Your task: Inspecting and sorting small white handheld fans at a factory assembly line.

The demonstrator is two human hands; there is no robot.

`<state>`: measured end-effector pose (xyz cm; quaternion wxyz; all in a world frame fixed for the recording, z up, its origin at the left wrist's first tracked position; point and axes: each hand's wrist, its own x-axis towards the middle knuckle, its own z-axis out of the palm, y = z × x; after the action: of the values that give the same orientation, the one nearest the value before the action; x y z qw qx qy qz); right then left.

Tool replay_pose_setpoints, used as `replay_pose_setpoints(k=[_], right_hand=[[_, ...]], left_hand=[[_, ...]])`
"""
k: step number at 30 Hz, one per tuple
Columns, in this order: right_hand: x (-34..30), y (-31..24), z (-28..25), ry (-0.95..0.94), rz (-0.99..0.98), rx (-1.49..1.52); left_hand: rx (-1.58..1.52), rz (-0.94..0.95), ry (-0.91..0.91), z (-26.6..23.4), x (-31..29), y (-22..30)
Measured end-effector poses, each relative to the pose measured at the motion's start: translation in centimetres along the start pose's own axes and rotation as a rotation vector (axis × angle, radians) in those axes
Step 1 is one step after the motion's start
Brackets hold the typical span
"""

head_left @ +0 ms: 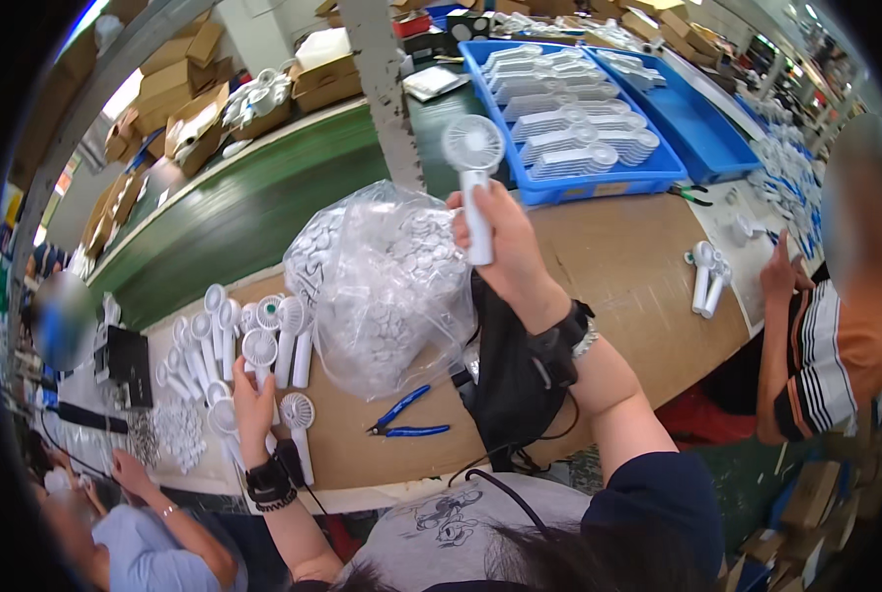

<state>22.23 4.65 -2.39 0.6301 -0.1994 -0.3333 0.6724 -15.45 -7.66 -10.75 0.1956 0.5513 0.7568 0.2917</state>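
My right hand (508,237) is raised over the table, its fingers wrapped round the handle of a white handheld fan (478,222). That fan stands upright with its round grille on top. Lower at the left, my left hand (253,409) closes at the neck of another white handheld fan (260,346), whose handle is mostly hidden by the hand. Several more white fans (204,335) lie in a cluster around it, and a single fan (298,412) lies just to its right. A clear plastic bag (391,296) of small white parts sits between my hands.
Blue-handled cutters (411,414) lie in front of the bag. A blue tray (599,187) of white fan shells stands at the back, beside a second blue tray (692,128). At right, two fans (707,276) lie near a co-worker's hand (781,271). A metal post (377,89) rises behind the bag.
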Motion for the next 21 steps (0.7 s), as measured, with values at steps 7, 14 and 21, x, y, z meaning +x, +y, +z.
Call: replay_pose_setpoints(k=[7,14,21], right_hand=[[-3.9,-4.2,-8.7,0.276,-0.126,0.035],[-8.2,-7.4,-14.2,0.582,-0.274,-0.399],[-10.8,-12.7,-20.8,0.886,-0.545,-0.684]], left_hand=[[-0.132,0.107,0.093,0.4,-0.7,-1.0],[-0.221,0.267,0.268,0.1,-4.4,4.0],[-0.222,0.308,0.224,1.6,-7.7,6.7]])
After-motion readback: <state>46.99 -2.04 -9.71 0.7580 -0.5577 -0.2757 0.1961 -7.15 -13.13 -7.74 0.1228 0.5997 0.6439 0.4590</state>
